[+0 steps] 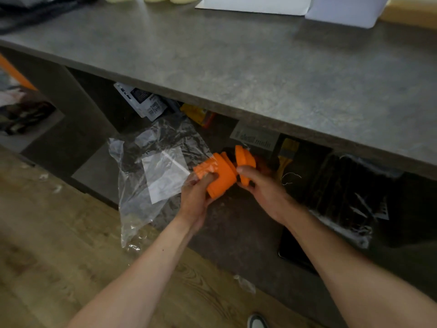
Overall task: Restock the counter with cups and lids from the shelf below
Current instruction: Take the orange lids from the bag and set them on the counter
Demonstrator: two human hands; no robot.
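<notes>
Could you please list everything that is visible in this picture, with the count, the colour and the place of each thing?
Stack of orange plastic lids: one stack, orange, held below the counter edge, partly out of the bag.
Separated orange lids: a few, orange, just right of the stack.
Clear plastic bag: one, transparent, hanging from the shelf towards the floor.
Grey stone-look counter: one, grey, upper half of the view.
White paper sheets: at least two, white, far edge of the counter.
Black-and-white printed package: one, on the shelf at left.
Yellow package: one, yellow, on the shelf under the counter edge.
Wooden floor: brown, lower left.
Left hand: one, grips the stack.
Right hand: one, pinches the separated lids.
</notes>
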